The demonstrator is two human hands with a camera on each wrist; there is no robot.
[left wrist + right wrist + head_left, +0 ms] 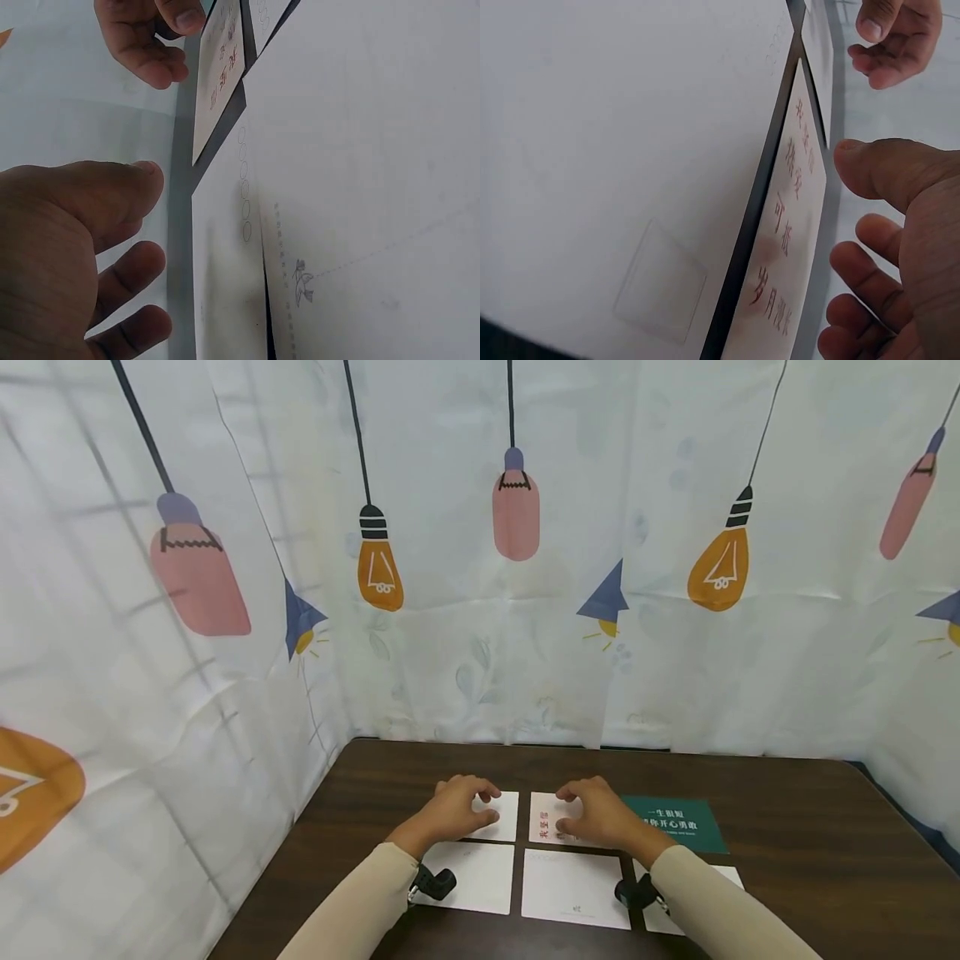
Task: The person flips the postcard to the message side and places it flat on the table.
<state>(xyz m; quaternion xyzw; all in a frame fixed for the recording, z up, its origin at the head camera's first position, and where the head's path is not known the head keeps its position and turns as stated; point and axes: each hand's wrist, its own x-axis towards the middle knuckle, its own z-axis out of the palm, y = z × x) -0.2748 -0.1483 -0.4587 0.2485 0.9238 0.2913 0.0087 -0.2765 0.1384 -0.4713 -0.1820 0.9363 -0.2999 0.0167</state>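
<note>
My left hand (453,810) hovers over the back-left white card (507,817), its fingers loosely bent with nothing between them. Over the middle card with red writing (543,817) is my right hand (603,814), also holding nothing, thumb and fingers apart. In the right wrist view the red characters on that card (780,225) show beside the fingers. A green card with white lettering (682,827) lies just beyond the right hand, partly covered by it. The front row has a left white card (480,881), a middle one (573,889) and a right one (660,920) partly hidden by the right forearm.
The cards lie flat in two rows on a dark brown table (810,827), with narrow gaps between them. White curtains (450,677) printed with lamps and bulbs hang behind the table and at its sides. A black wrist camera (435,883) is worn on the left wrist.
</note>
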